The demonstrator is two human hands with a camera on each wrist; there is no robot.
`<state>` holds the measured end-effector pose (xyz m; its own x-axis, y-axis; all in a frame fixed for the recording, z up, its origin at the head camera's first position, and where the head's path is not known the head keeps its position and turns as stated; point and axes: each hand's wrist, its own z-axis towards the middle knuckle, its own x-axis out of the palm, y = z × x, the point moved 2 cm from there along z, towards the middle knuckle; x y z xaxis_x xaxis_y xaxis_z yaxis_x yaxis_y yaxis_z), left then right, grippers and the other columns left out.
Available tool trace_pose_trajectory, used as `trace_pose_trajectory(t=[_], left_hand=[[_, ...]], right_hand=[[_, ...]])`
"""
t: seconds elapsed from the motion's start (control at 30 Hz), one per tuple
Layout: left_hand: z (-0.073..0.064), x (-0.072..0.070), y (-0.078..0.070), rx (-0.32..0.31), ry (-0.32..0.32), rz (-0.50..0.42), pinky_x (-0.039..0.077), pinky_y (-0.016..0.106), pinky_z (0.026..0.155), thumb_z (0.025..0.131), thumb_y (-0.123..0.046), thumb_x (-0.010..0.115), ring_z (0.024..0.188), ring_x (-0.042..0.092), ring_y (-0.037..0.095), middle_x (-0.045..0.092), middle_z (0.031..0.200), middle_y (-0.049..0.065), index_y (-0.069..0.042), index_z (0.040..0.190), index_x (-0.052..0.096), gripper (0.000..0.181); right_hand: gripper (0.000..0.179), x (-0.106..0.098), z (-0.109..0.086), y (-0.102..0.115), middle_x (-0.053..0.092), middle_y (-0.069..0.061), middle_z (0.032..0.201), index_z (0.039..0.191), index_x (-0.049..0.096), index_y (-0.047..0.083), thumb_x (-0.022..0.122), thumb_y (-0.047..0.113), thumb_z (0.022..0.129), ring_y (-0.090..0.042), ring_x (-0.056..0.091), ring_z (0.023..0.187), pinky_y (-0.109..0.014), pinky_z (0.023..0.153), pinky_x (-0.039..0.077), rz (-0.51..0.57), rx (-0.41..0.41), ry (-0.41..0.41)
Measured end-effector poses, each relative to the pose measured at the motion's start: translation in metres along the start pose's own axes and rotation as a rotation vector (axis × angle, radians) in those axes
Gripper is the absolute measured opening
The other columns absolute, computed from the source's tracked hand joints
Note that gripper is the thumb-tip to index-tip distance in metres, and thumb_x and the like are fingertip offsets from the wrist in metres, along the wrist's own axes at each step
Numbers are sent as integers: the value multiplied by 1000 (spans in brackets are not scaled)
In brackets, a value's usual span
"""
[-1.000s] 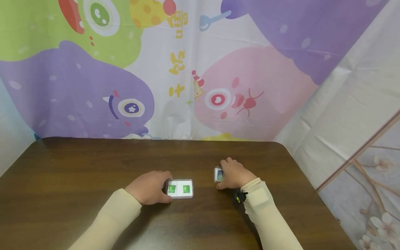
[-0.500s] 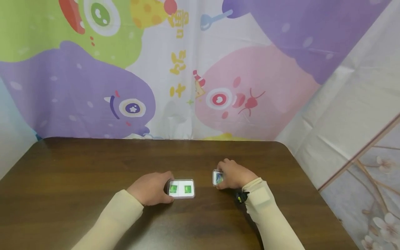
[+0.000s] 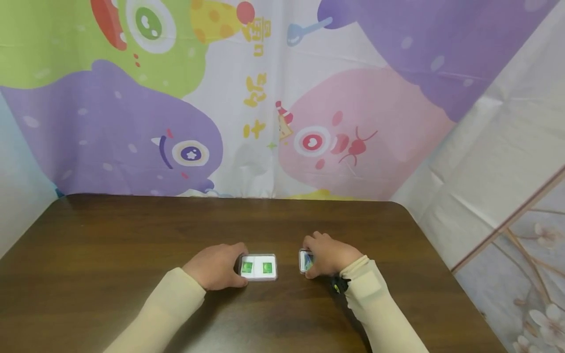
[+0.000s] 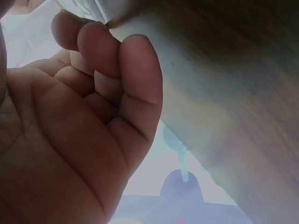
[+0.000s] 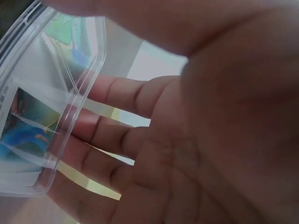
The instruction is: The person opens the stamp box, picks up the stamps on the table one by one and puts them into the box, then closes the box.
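My left hand (image 3: 217, 267) pinches the left end of a flat clear plastic case (image 3: 258, 273) near the middle of the table. Two small green pictures on white show inside it. To the right, my right hand (image 3: 328, 255) holds a second clear case (image 3: 305, 261), its right part covered by the hand. In the right wrist view this clear case (image 5: 28, 179) shows a blue and green picture at each end, with the thumb on one edge and the fingers along another. The left wrist view shows the curled fingers (image 4: 140, 74) of the left hand; its case is barely visible there.
Both cases are at a brown wooden table (image 3: 132, 230). A curtain (image 3: 247, 162) printed with cartoon creatures hangs behind the far edge, and a flower-patterned panel (image 3: 543, 274) stands on the right. A black device (image 3: 340, 284) sits at the right wrist.
My right hand has drawn its case toward me and slightly left, so it is now about level with the other case. The left hand keeps its grip in about the same place.
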<state>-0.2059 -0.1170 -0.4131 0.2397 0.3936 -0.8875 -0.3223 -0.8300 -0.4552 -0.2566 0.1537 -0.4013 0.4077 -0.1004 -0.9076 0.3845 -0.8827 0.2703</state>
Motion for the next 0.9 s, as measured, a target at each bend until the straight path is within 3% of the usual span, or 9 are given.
trace_pose_trajectory(t=[0.5, 0.9], left_hand=[[0, -1, -1, -5, -1, 3, 48, 40, 69, 74, -27, 90, 71, 54, 16, 63, 82, -2, -13, 112, 64, 48], [0, -1, -2, -9, 4, 16, 48, 40, 69, 74, -26, 89, 70, 54, 16, 64, 82, -2, -13, 112, 64, 48]], right_hand=[[48, -1, -4, 8, 52, 0, 102, 108, 60, 14, 94, 21, 74, -20, 47, 97, -39, 81, 49, 10, -26, 2], [52, 3, -5, 12, 51, 0, 104, 111, 59, 15, 94, 25, 74, -20, 46, 98, -39, 80, 51, -2, -37, 17]])
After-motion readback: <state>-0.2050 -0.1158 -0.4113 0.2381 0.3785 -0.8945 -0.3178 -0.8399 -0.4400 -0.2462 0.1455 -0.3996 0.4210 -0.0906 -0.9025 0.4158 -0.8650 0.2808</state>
